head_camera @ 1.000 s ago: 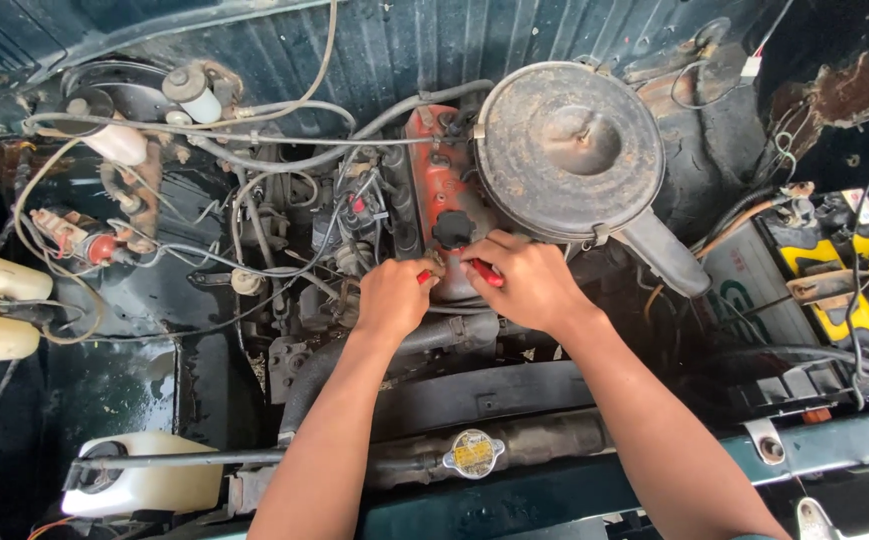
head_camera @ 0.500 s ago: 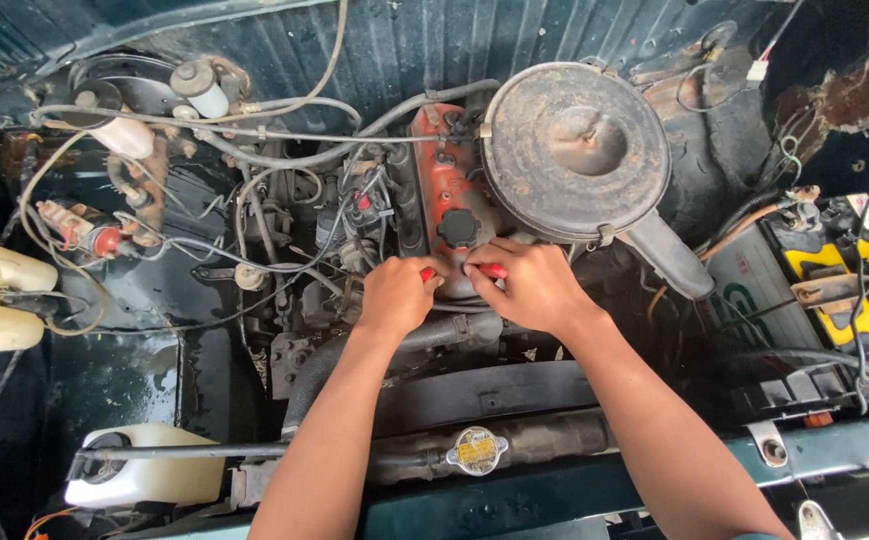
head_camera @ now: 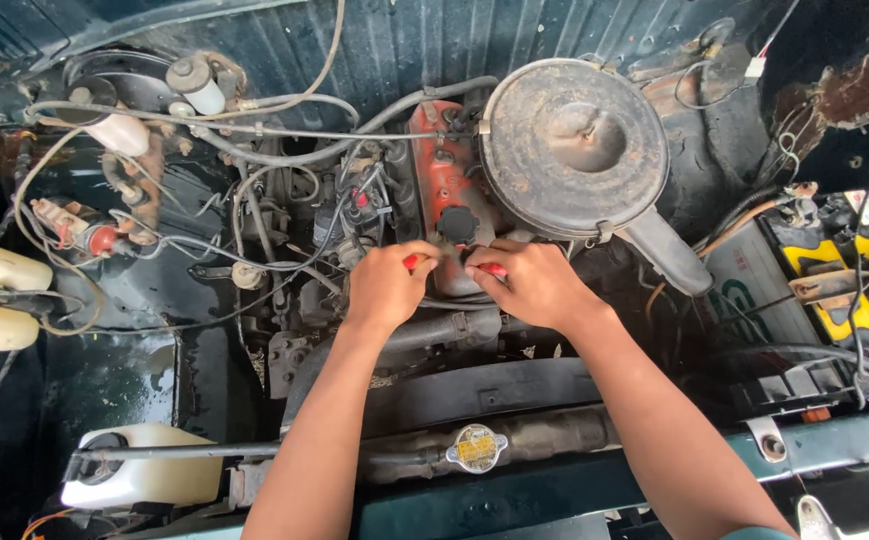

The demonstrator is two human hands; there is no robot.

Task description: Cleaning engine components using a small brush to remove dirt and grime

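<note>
- Radiator cap (head_camera: 476, 447) is sitting nearest, on the front crossbar; a white reservoir (head_camera: 139, 478) is lying to its left.
- Left hand (head_camera: 386, 288) is closing tight around a red-handled tool (head_camera: 413, 262); right hand (head_camera: 534, 285) is curling round a second red grip (head_camera: 489, 269).
- Both tools are meeting at the front end of the red valve cover (head_camera: 441, 185), just below its black oil cap (head_camera: 456, 225); the tips are hidden.
- Judging: a fastener or clamp is being worked; next move is calling for steady, opposed force.
- Round air cleaner (head_camera: 574, 145) is sitting behind; battery (head_camera: 839, 275) far right.
</note>
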